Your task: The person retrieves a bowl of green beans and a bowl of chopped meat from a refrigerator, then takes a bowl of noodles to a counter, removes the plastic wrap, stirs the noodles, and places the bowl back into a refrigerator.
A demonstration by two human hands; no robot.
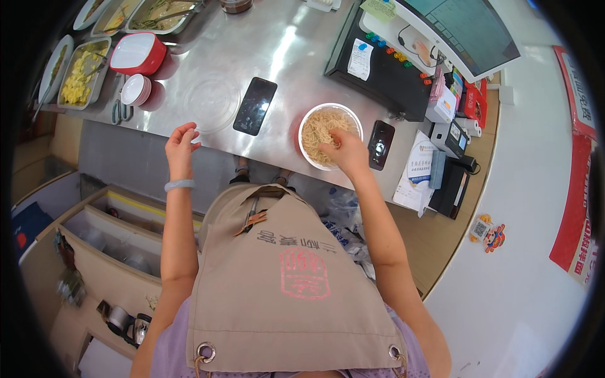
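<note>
A round tub of noodles [321,130], white-rimmed with reddish sides, stands near the front edge of a stainless steel counter [208,56]. Over the noodles is my right hand [349,150], thumb and forefinger spread apart at the strands; whether the fingertips touch them is hard to tell. My left hand [181,144] hovers by the counter edge with fingers loosely bent, no object visible in it. Just beyond that hand lies a clear round plastic lid [211,101]. A black smartphone [255,106] rests between lid and tub, and another phone [381,144] right of the tub.
At the left are scissors [122,111], stacked small white bowls [136,90], a red container [153,56] and a tray of scrambled egg [78,78]. A black cash drawer [378,75] and a monitor [468,33] occupy the back right. Open drawers [118,236] sit below left.
</note>
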